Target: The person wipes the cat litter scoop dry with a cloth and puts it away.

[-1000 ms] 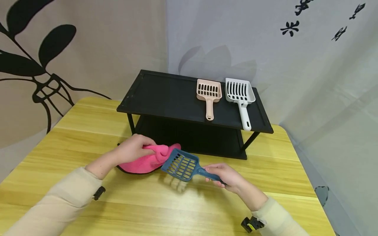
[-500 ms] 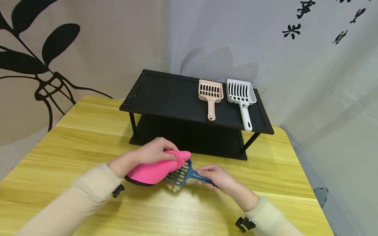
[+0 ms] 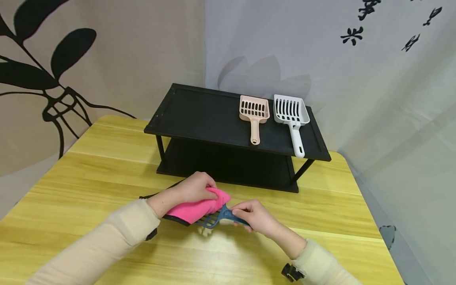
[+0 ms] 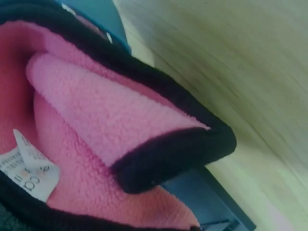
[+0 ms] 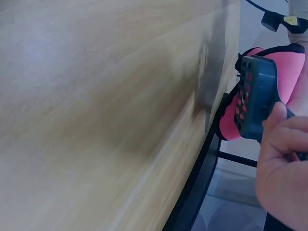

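My right hand [image 3: 258, 217] grips the handle of a dark blue slotted litter scoop [image 3: 225, 214] over the wooden table. With my left hand [image 3: 197, 188] I hold a pink cloth [image 3: 194, 210] with black edging against the scoop's head, covering most of it in the head view. Fleecy folds of this cloth [image 4: 96, 106] fill the left wrist view, and a white label hangs from it; the left fingers are hidden there. From the right wrist view, the scoop [image 5: 260, 96] shows its slots with pink cloth behind them.
Behind my hands stands a black two-tier rack [image 3: 199, 111] on the wooden table [image 3: 228, 261]. On its upper shelf lie a beige-pink litter scoop [image 3: 255, 118] and a white one [image 3: 292, 114], handles toward me. Printed curtains [image 3: 142, 51] hang behind.
My left hand has moved right with the pink cloth, from beside the scoop onto its head. The right hand and scoop have shifted slightly left.
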A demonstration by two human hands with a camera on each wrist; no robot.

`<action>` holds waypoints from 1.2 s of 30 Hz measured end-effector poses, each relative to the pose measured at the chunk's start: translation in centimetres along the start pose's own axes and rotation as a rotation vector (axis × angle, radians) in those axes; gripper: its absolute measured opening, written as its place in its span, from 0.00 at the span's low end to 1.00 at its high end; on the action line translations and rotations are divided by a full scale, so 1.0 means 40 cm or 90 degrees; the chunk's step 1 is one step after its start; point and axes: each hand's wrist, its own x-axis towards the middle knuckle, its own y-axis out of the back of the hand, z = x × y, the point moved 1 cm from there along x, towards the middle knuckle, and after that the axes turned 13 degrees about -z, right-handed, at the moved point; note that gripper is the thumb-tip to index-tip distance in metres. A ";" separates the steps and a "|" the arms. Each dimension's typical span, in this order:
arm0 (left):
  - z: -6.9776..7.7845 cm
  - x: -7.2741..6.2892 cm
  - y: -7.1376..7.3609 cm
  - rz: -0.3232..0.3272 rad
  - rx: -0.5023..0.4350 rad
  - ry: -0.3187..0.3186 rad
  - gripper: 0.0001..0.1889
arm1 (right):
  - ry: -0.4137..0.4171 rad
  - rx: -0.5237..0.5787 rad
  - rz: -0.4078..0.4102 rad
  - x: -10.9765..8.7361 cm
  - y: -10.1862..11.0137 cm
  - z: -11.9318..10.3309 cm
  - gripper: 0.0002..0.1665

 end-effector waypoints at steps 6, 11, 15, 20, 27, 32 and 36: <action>0.011 -0.010 0.004 0.067 0.046 0.057 0.07 | 0.005 -0.009 0.007 0.001 -0.001 -0.004 0.14; 0.015 -0.013 0.014 0.078 0.067 0.090 0.12 | 0.010 -0.016 0.008 -0.001 -0.001 -0.009 0.15; 0.010 -0.019 0.026 0.102 0.095 0.113 0.11 | 0.014 -0.028 0.013 -0.004 -0.003 -0.013 0.15; -0.007 -0.032 0.045 0.132 0.116 0.122 0.08 | 0.016 -0.045 0.007 -0.010 -0.004 -0.017 0.14; -0.046 -0.062 0.091 0.204 0.079 0.115 0.04 | -0.001 -0.014 -0.017 -0.025 0.003 0.001 0.14; -0.011 -0.057 0.086 0.199 -0.032 0.080 0.03 | -0.020 -0.016 -0.009 -0.014 -0.001 0.009 0.14; 0.017 -0.032 0.038 0.124 -0.100 0.046 0.04 | -0.010 -0.020 0.007 0.001 -0.011 0.000 0.14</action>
